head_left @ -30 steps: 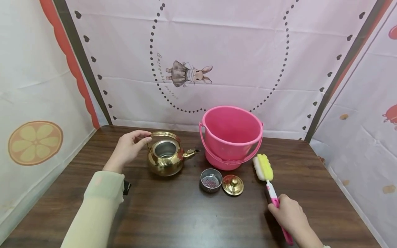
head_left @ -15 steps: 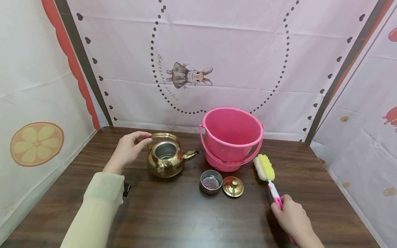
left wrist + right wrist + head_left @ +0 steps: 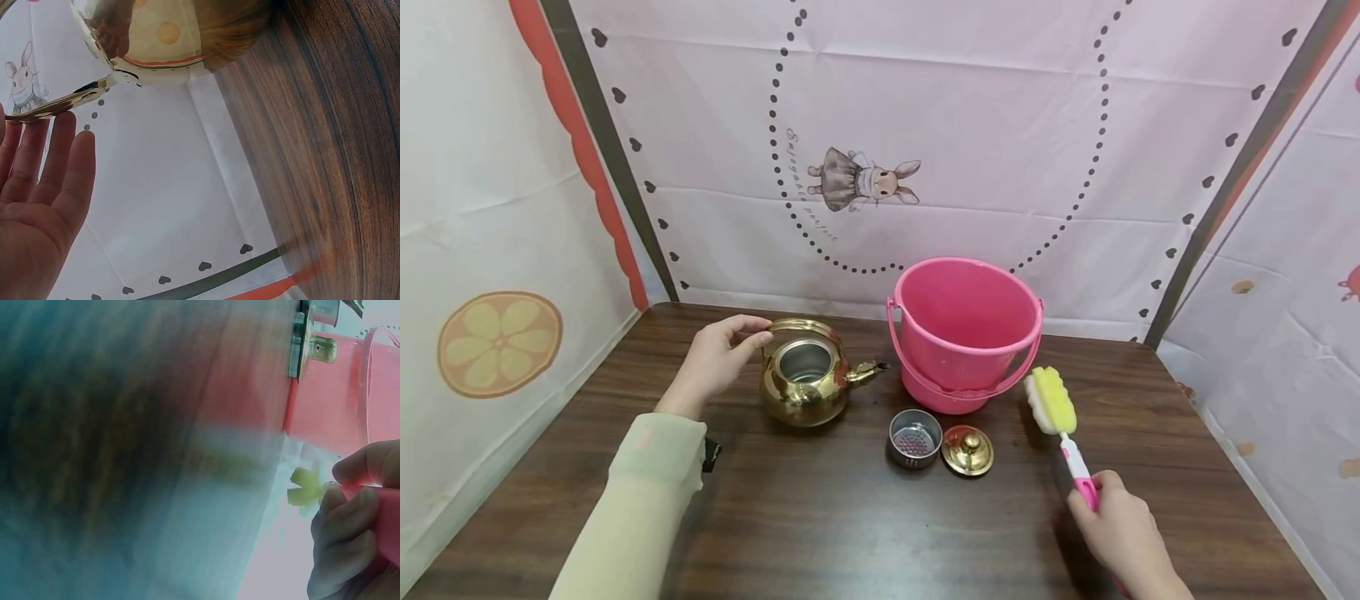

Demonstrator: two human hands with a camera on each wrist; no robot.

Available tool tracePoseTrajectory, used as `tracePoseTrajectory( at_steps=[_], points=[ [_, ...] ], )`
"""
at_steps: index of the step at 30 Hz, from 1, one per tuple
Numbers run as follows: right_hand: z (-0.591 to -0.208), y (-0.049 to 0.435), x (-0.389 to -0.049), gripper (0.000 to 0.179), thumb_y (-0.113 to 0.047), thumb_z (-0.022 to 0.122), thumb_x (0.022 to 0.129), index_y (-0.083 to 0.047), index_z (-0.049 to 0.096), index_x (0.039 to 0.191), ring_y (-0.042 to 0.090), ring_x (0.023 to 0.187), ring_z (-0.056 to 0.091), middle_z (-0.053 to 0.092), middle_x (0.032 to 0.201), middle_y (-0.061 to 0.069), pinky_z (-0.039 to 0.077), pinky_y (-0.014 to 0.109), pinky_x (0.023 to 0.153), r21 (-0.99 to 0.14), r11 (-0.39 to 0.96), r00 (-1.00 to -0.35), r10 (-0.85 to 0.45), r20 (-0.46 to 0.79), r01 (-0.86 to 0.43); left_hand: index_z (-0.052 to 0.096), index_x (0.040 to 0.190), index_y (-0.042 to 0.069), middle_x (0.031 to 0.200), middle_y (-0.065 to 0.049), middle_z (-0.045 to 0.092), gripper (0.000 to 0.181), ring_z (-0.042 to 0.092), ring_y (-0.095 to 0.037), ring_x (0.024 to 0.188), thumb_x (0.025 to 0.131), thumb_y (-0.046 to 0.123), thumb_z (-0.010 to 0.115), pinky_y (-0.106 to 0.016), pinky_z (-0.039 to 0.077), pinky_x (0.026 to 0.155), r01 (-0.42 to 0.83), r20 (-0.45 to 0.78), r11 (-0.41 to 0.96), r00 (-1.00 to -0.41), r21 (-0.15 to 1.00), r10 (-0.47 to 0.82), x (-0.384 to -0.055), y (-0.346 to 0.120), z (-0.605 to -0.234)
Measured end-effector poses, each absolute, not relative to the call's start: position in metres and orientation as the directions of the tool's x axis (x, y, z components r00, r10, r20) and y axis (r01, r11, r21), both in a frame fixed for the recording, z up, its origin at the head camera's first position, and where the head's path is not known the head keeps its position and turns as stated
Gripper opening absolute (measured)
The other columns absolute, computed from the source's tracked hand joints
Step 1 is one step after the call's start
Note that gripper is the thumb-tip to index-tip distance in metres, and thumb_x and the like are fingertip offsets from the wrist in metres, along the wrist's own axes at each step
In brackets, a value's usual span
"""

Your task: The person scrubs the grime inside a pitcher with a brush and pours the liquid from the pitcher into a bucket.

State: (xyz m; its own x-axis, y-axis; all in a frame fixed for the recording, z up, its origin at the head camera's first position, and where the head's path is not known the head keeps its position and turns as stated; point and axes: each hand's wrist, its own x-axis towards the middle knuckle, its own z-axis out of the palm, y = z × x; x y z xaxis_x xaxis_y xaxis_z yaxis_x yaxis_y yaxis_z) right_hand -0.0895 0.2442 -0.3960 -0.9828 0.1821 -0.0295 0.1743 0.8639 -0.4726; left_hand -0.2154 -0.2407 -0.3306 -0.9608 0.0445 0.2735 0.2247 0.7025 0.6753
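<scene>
My left hand (image 3: 718, 358) is at the raised handle (image 3: 805, 323) of a brass-coloured kettle (image 3: 805, 400), pinching its left part between thumb and fingertips. The kettle stands lidless on the table, spout to the right. In the left wrist view, the fingers (image 3: 61, 150) lie fairly straight against the handle, with the thumb mostly out of frame. My right hand (image 3: 1120, 529) grips the pink and white handle (image 3: 1077, 467) of a sponge brush, whose yellow and white head (image 3: 1051, 400) points away from me. In the right wrist view, the fingers (image 3: 347, 531) curl round the pink handle.
A pink bucket (image 3: 958, 367) stands at the back, its handle hanging down in front. Before it are a perforated metal strainer cup (image 3: 915, 440) and a brass kettle lid (image 3: 967, 451). Printed cloth walls (image 3: 1000, 125) enclose the wooden table (image 3: 820, 517).
My right hand has moved slightly to the right with the sponge brush. The left hand keeps its place at the kettle handle, and the head view has shifted a little.
</scene>
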Motion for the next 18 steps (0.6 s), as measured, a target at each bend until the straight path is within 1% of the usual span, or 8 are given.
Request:
tracePoseTrajectory(
  at_steps=[3, 7, 10, 15, 18],
  points=[
    [-0.3956, 0.2465, -0.0878, 0.034, -0.023, 0.052, 0.089, 0.004, 0.050, 0.109, 0.017, 0.054, 0.043, 0.045, 0.061, 0.003, 0.035, 0.029, 0.047, -0.481, 0.860, -0.982, 0.191, -0.004, 0.170, 0.062, 0.120, 0.010, 0.106, -0.013, 0.066, 0.037, 0.056, -0.022, 0.084, 0.097, 0.038, 0.052, -0.029, 0.045, 0.063, 0.224, 0.275, 0.705, -0.960, 0.673, 0.042, -0.2156, -0.2394, -0.3311],
    [-0.3951, 0.2493, -0.0872, 0.036, -0.027, 0.053, 0.091, 0.004, 0.051, 0.110, 0.019, 0.057, 0.046, 0.048, 0.062, 0.004, 0.038, 0.030, 0.049, -0.473, 0.867, -0.982, 0.190, 0.022, 0.157, 0.062, 0.119, 0.010, 0.107, -0.013, 0.067, 0.036, 0.057, -0.022, 0.084, 0.097, 0.036, 0.052, -0.029, 0.045, 0.063, 0.238, 0.294, 0.702, -0.955, 0.671, 0.043, -0.2152, -0.2394, -0.3321],
    [-0.3949, 0.2505, -0.0874, 0.039, -0.031, 0.053, 0.093, 0.004, 0.050, 0.111, 0.019, 0.057, 0.047, 0.049, 0.062, 0.004, 0.038, 0.031, 0.048, -0.470, 0.869, -0.982, 0.186, 0.012, 0.159, 0.062, 0.119, 0.009, 0.108, -0.013, 0.067, 0.035, 0.058, -0.022, 0.085, 0.097, 0.035, 0.052, -0.029, 0.045, 0.064, 0.251, 0.311, 0.703, -0.949, 0.666, 0.044, -0.2150, -0.2393, -0.3323],
    [-0.3929, 0.2502, -0.0868, 0.041, -0.030, 0.053, 0.093, 0.005, 0.047, 0.113, 0.018, 0.056, 0.046, 0.048, 0.063, 0.005, 0.036, 0.030, 0.047, -0.475, 0.863, -0.980, 0.197, -0.002, 0.174, 0.062, 0.119, 0.008, 0.110, -0.014, 0.066, 0.034, 0.060, -0.024, 0.086, 0.097, 0.032, 0.052, -0.030, 0.045, 0.065, 0.267, 0.329, 0.708, -0.943, 0.654, 0.051, -0.2153, -0.2381, -0.3331],
    [-0.3917, 0.2501, -0.0857, 0.041, -0.031, 0.053, 0.092, 0.004, 0.047, 0.113, 0.018, 0.055, 0.045, 0.047, 0.063, 0.005, 0.037, 0.029, 0.048, -0.480, 0.858, -0.976, 0.216, 0.011, 0.184, 0.061, 0.120, 0.008, 0.110, -0.014, 0.066, 0.033, 0.060, -0.024, 0.086, 0.098, 0.031, 0.052, -0.030, 0.044, 0.064, 0.270, 0.335, 0.713, -0.941, 0.648, 0.052, -0.2150, -0.2371, -0.3339]
  ],
)
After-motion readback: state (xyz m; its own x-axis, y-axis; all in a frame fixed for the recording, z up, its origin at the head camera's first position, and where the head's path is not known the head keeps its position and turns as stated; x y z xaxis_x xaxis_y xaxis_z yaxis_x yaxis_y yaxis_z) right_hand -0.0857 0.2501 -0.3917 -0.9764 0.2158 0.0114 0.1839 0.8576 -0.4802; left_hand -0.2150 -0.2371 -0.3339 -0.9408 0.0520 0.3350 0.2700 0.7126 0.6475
